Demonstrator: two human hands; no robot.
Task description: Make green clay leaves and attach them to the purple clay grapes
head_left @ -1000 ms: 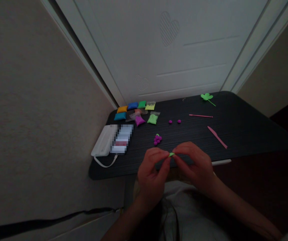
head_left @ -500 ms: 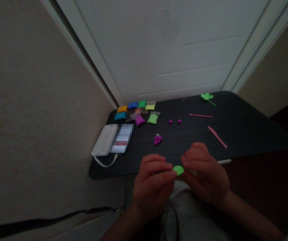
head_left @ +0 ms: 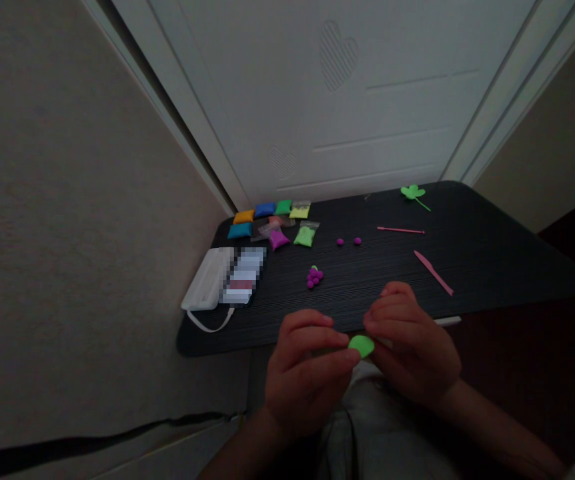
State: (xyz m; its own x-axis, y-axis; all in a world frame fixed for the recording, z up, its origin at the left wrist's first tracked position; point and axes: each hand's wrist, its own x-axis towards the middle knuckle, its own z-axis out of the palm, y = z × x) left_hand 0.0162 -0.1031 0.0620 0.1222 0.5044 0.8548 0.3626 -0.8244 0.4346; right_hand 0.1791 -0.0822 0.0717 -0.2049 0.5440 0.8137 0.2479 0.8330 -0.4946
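A flat, rounded piece of light green clay (head_left: pixel 361 346) is pinched between the thumb and fingers of my left hand (head_left: pixel 307 373), just in front of the table's near edge. My right hand (head_left: pixel 412 347) grips the same piece at its right rim, with the fingers curled behind and over it. On the tabletop beyond the hands lies a small bunch of purple clay balls (head_left: pixel 314 277) with a bit of green at its top. Farther back sit two loose purple clay balls (head_left: pixel 348 241), side by side.
Bags of coloured clay (head_left: pixel 278 239) cluster at the back left. A phone (head_left: pixel 244 277) and a white power bank (head_left: pixel 207 280), with a cable, lie at the left. Toward the right are a pink thin stick (head_left: pixel 401 230), a pink plastic knife (head_left: pixel 433 273) and a green clay clover (head_left: pixel 413 193).
Both hands have come down and nearer my body with the green clay. It was seen as a thin sliver and now shows its flat, round face.
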